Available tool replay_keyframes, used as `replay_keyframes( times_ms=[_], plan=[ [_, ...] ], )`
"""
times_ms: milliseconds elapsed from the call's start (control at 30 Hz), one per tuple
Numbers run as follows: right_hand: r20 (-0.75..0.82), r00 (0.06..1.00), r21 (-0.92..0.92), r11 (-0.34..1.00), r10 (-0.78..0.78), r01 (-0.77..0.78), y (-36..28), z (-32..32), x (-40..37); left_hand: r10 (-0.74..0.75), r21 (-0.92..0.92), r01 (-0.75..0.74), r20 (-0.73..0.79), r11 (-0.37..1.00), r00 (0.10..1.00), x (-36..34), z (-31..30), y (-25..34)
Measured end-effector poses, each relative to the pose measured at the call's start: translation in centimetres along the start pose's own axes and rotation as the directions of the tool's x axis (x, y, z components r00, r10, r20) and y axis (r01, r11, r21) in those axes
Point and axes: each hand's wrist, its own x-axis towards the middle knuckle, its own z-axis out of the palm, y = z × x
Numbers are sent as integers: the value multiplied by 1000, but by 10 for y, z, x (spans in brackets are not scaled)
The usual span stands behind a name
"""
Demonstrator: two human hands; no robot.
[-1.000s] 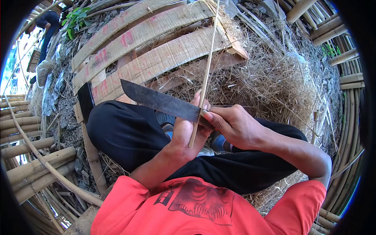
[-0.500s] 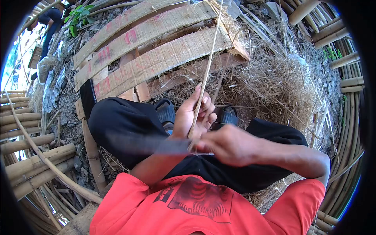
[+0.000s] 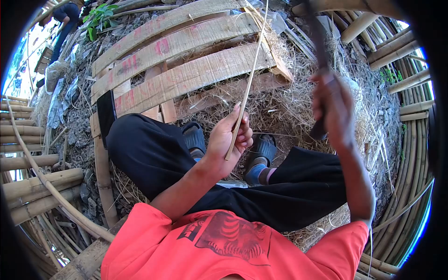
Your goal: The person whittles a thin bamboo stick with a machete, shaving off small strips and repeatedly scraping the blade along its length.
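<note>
My left hand [image 3: 229, 133] is closed around a long, thin bamboo strip [image 3: 252, 70] near its lower end. From my fist the strip slants up and slightly right, past the slatted wooden pallet to the top of the view. Off to the right, raised and apart from the strip, my right hand [image 3: 333, 105] grips a machete [image 3: 318, 42] by its dark handle. Its long dark blade points upward and is smeared by motion. Below the left hand are my sandalled feet [image 3: 263, 148] and black trousers.
A wooden pallet [image 3: 186, 77] with a phone [image 3: 107, 113] on its left edge lies ahead. Fibrous shavings [image 3: 322, 112] cover the ground to the right. Bamboo poles [image 3: 413, 108] line both sides. Another person [image 3: 65, 25] is at the far upper left.
My right hand has swung the machete from beside the strip's lower end up and to the right. The left hand still holds the strip in nearly the same place.
</note>
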Motion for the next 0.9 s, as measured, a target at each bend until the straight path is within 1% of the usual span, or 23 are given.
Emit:
replay_keyframes(
  times_ms=[33, 67, 100, 133, 167, 233, 267, 333, 400, 433, 467, 567, 600, 700, 800, 900],
  plan=[
    [90, 991, -373, 919, -102, 128, 8, 11, -7, -3, 8, 3, 4, 1000, 1000, -1, 0, 1],
    [201, 882, -318, 824, -425, 470, 12, 27, -12, -9, 19, 9, 9, 1000, 1000, -3, 0, 2],
    [316, 832, -328, 771, -456, 546, 13, 34, -18, -16, 28, 16, 12, 999, 1000, -5, 1, 3],
    [400, 830, -327, 786, -388, 525, 13, 38, -26, -2, 50, 3, -7, 999, 1000, -7, 2, 2],
    [457, 771, -367, 695, -444, 618, 10, 43, -31, 12, 71, -10, -25, 997, 1000, -8, 4, 2],
    [512, 714, -301, 678, -478, 670, 19, 52, -39, 35, 97, -32, -37, 995, 999, -8, 4, 1],
    [555, 714, -344, 664, -427, 664, 23, 54, -43, 44, 102, -40, -33, 994, 998, -7, 3, 2],
    [580, 707, -344, 664, -406, 663, 30, 61, -47, 54, 115, -51, -28, 992, 998, -6, -1, 2],
    [610, 697, -367, 645, -377, 670, 29, 63, -47, 49, 55, -47, -29, 997, 998, -6, -8, -3],
    [603, 711, -403, 631, -361, 662, 29, 64, -47, 49, 24, -49, -30, 999, 998, -7, -11, -4],
    [596, 724, -438, 615, -346, 655, 29, 64, -46, 95, 84, -86, -115, 993, 989, -6, -10, -7],
    [583, 761, -510, 600, -285, 616, 29, 65, -44, 94, 144, -88, -31, 986, 995, -19, -4, -3],
    [580, 771, -530, 597, -263, 602, 29, 64, -41, 86, 135, -77, -59, 988, 995, -20, -7, -6],
    [575, 770, -565, 546, -277, 619, 31, 66, -38, 54, 115, -45, -76, 992, 996, -22, -10, -4],
    [584, 754, -576, 501, -300, 645, 29, 65, -33, 95, 164, -93, -5, 982, 995, -20, -15, -5],
    [586, 757, -619, 443, -289, 648, 37, 66, -29, 129, 256, -103, -86, 961, 988, -22, -12, -5]
  ],
)
